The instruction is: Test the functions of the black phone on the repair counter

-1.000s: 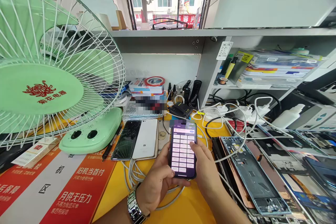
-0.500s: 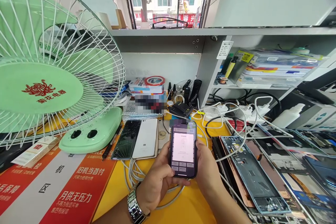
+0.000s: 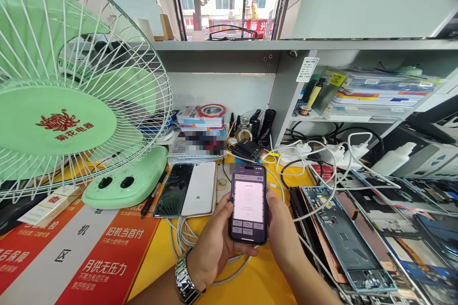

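Note:
A dark smartphone (image 3: 248, 204) is held upright near the middle of the view, its screen lit with a white pop-up box over a dimmed page. My left hand (image 3: 218, 231), with a metal watch (image 3: 186, 279) on the wrist, wraps the phone's left side and lower back, the thumb along the left edge. My right hand (image 3: 281, 221) grips the right edge; most of its fingers are hidden behind the phone. Left of my hands lie a white phone back (image 3: 199, 189) and a dark phone with cracked glass (image 3: 174, 190). A coiled grey cable (image 3: 182, 233) runs beneath my left hand.
A green fan (image 3: 57, 119) fills the left side, above a red printed mat (image 3: 110, 257). Opened phone frames (image 3: 350, 243) and parts cover the right. White cables and chargers (image 3: 350, 152) tangle behind them. A shelf (image 3: 222, 45) spans the back, with a white printer (image 3: 368, 5) on top.
My left thumb has moved from the lower screen up to the phone's left edge. The phone stays in both hands, and the view has shifted slightly.

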Demonstrator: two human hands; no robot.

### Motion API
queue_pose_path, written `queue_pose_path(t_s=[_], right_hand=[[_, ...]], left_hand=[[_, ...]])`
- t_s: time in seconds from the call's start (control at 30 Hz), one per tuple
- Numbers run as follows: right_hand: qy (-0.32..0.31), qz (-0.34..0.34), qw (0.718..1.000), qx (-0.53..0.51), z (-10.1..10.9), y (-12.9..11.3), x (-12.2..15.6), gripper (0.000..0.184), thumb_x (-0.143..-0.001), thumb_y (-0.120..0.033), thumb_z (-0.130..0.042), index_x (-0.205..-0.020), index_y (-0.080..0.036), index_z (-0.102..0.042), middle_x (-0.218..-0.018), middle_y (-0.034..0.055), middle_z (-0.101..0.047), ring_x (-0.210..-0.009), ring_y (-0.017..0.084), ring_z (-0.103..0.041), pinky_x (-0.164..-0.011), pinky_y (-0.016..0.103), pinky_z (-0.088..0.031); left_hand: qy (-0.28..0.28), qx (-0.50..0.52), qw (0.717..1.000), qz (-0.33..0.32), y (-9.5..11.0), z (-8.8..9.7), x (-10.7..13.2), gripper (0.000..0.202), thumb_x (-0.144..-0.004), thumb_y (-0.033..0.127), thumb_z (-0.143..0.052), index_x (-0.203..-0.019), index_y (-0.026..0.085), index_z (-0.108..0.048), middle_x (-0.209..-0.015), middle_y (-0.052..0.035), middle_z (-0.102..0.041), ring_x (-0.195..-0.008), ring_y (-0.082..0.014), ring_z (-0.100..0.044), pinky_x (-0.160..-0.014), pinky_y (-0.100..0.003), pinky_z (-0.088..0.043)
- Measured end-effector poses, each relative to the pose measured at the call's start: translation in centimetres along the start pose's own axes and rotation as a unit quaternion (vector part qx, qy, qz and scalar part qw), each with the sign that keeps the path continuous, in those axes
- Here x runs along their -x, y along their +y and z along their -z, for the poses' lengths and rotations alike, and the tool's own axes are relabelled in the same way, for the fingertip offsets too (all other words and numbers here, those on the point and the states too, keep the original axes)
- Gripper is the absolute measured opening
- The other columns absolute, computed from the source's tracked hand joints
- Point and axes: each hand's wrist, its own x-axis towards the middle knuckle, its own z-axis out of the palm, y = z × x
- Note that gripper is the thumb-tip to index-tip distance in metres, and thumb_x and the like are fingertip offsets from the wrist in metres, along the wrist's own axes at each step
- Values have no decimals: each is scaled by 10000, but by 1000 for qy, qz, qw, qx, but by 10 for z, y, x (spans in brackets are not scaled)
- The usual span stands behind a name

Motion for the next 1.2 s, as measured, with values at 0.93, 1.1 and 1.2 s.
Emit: queue_pose_path(t_s=[0.93, 1.1, 1.2], right_hand=[[-111, 415, 638, 639, 30, -35, -5, 668, -882, -242, -425, -1518, -148, -244, -1600, 24, -187, -1469, 281, -145, -1190, 510, -137], [-43, 426, 777, 461, 34, -29, -4, 663, -901, -191, -353, -1537, -234, -169, -1612, 7, -145, -1479, 274, -112, -1186, 553, -107], [12, 306, 924, 228, 28, -19, -3, 553, -953, -264, -334, -1503, -267, -283, -1588, 10, -242, -1461, 244, -208, -1185, 512, -179]], left_hand=[[19, -56, 998, 20, -2, -1, 0, 442, -915, 437, -489, -1300, 220, -481, -1008, -94, -600, -765, -214, -618, -443, -273, -556], [12, -31, 999, 17, -1, -1, 2, 455, -914, 441, -493, -1314, 225, -469, -998, -90, -608, -747, -204, -615, -467, -278, -557], [10, -25, 1000, 7, 1, -2, 3, 478, -913, 451, -482, -1325, 211, -453, -1020, -103, -611, -742, -208, -616, -475, -281, -552]])
